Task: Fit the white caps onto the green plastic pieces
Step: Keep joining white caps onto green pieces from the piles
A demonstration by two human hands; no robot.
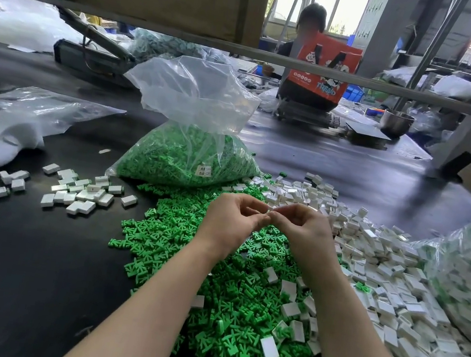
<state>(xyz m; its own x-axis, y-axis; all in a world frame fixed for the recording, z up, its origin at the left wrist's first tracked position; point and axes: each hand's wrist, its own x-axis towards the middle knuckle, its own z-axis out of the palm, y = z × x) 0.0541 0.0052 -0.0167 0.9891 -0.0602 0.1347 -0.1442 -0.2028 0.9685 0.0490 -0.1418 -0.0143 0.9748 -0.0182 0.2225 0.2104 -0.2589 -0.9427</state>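
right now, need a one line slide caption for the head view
Left hand and right hand pinch a small piece together above loose green plastic pieces and white rectangular caps.

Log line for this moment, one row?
left hand: pinching small part | right hand: pinching same spot | green pile below | white caps right

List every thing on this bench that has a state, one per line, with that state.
left hand: fingers curled, pinching a small piece, mostly hidden.
right hand: fingers curled, meeting the left at the fingertips.
bag of green pieces: open at the top, upright.
loose green pieces: heaped on the table, uncapped.
white caps: piled loose at right.
small group of white pieces: set apart at left.
steel bowl: upright.
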